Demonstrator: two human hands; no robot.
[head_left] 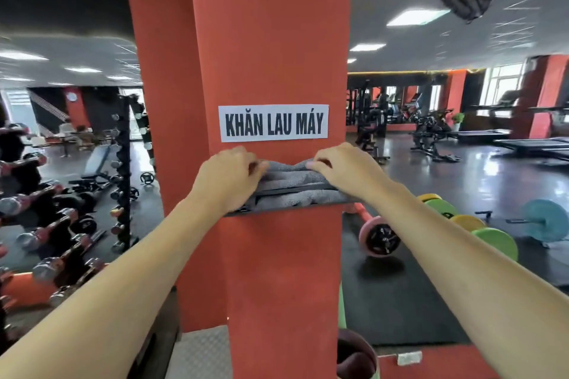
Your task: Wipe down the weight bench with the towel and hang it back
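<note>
Both forearms reach in from the bottom corners toward the red pillar. Left hand and right hand are both on the grey towel, one at each end. Grip: fingers curled and pinching the towel's top edge, left at its left end, right at its right end. The towel is bunched over a dark bar fixed across the pillar face, just below a white paper sign reading "KHĂN LAU MÁY". Part of the towel sits behind the bar, part drapes over the front. Dumbbell rack to the left. Coloured weight plates on the floor to the right. A weight bench stands far left, well apart from the towel.
</note>
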